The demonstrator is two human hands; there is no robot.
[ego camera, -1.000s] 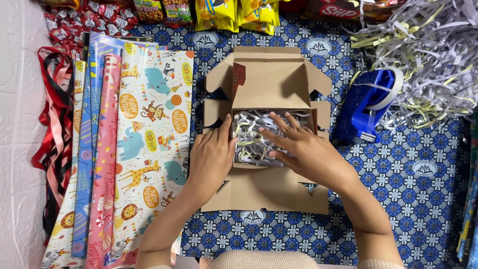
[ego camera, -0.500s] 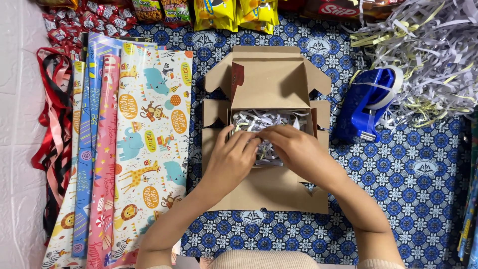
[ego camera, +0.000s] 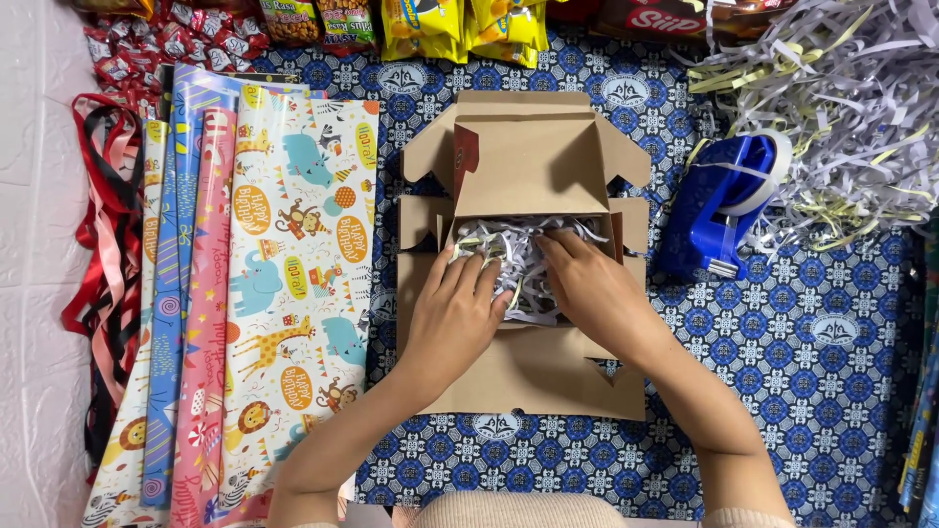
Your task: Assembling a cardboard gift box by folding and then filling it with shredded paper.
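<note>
An open brown cardboard box lies on the blue patterned cloth, its lid flap standing up at the back. Inside it sits a bed of white and pale shredded paper. My left hand rests palm down on the left part of the shreds, fingers spread a little. My right hand presses flat on the right part, fingers pointing to the upper left. Both hands touch the paper; neither grips anything.
Rolled sheets of colourful animal-print wrapping paper lie to the left, with red and black ribbons beyond them. A blue tape dispenser stands right of the box. A heap of loose shredded paper fills the upper right. Snack packets line the top edge.
Both hands have drawn together over the shredded paper and shifted slightly, pressing it down inside the box. The box itself has not moved.
</note>
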